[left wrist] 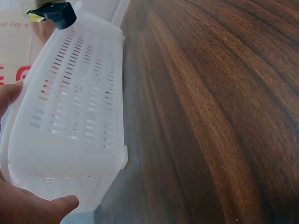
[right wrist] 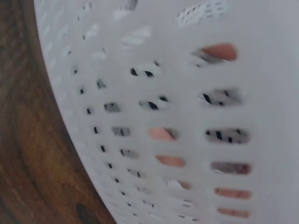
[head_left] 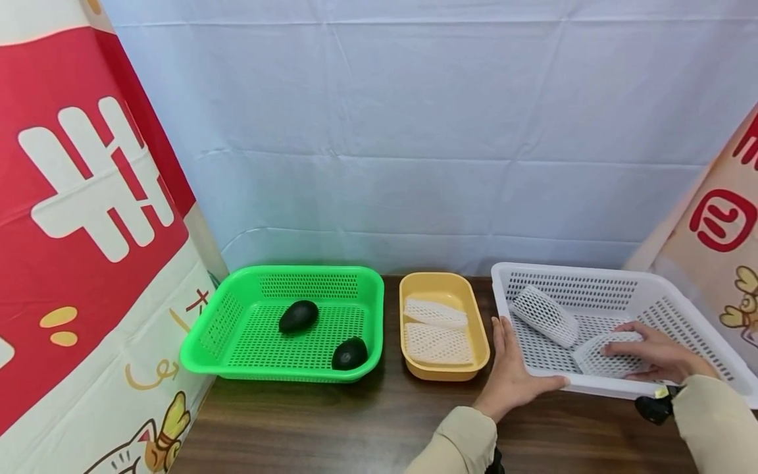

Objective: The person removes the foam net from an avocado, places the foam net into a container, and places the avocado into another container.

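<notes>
Your left hand (head_left: 514, 375) is at the near-left corner of the white basket (head_left: 592, 269), palm down. Its grip is spread wide: the fingers point away from you along the left rim, while the thumb reaches right across the near rim. In the left wrist view the hand spans the corner, steadying contact on two sides, with straight digits rather than curled ones.

Your right hand (head_left: 654, 352) comes in from the right over the near rim and reaches down inside the same basket, fingers pointing left. Its grip is partly closed, with fingers bent over the top of the near foam net sleeve (head_left: 592, 355) and the thumb lower on the near side. That sleeve lies on the basket floor against the near wall; you cannot tell what is inside it. The right wrist view shows only patches of skin and netting through the basket's slots.

The far foam net sleeve (head_left: 545, 315) lies tilted toward the basket's left side. To the left on the bench (head_left: 284, 421), a yellow tray (head_left: 438, 283) holds two flattened net sleeves (head_left: 438, 343), and beyond it a green basket (head_left: 260, 345) holds two dark avocados (head_left: 299, 316), set apart.
</notes>
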The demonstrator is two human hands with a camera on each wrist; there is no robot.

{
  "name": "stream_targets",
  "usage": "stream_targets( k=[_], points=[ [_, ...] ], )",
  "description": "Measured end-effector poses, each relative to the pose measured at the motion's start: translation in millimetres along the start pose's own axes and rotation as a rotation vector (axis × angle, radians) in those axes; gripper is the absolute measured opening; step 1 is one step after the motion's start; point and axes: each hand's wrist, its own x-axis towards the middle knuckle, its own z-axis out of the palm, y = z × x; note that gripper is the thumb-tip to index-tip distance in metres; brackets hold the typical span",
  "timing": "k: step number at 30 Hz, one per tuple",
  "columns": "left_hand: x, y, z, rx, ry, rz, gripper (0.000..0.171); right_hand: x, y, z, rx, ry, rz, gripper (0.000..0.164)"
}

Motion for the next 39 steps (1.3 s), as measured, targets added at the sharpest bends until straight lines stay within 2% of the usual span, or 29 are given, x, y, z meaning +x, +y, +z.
stream_targets(
  k=[4, 11, 15, 19, 26, 29, 33, 36, 39],
  points=[
    [0.2, 0.4, -0.5, -0.004, 0.005, 0.015, 0.119, -5, -5, 1, 0.026, 0.043, -0.013, 0.056],
    [-0.4, 0.8, -0.6, 0.079, 0.027, 0.035, 0.119, -13, -8, 6, 0.069, 0.078, -0.084, 0.054],
    [-0.4, 3.3, -0.4, 0.082, 0.037, 0.022, 0.118, -15, -10, 9, 0.045, 0.116, -0.123, 0.058],
    [-1.6, 9.2, -0.7, 0.060, 0.051, 0.011, 0.115, -17, -11, 12, 0.006, 0.171, -0.120, 0.063],
    [-1.2, 19.3, -4.0, 0.179, 0.109, 0.044, 0.109, -25, -16, 17, -0.012, 0.213, -0.172, 0.069],
    [-1.3, 22.3, -7.2, 0.211, 0.125, 0.058, 0.108, -29, -18, 20, 0.000, 0.263, -0.186, 0.068],
    [-1.5, 24.6, -12.6, 0.196, 0.119, 0.059, 0.106, -34, -20, 24, -0.004, 0.347, -0.216, 0.072],
    [-1.0, 25.3, -16.9, 0.140, 0.106, 0.039, 0.105, -37, -21, 27, 0.001, 0.409, -0.246, 0.076],
    [-1.0, 26.4, -21.2, 0.066, 0.097, 0.013, 0.103, -40, -21, 30, 0.025, 0.435, -0.277, 0.075]
  ],
)
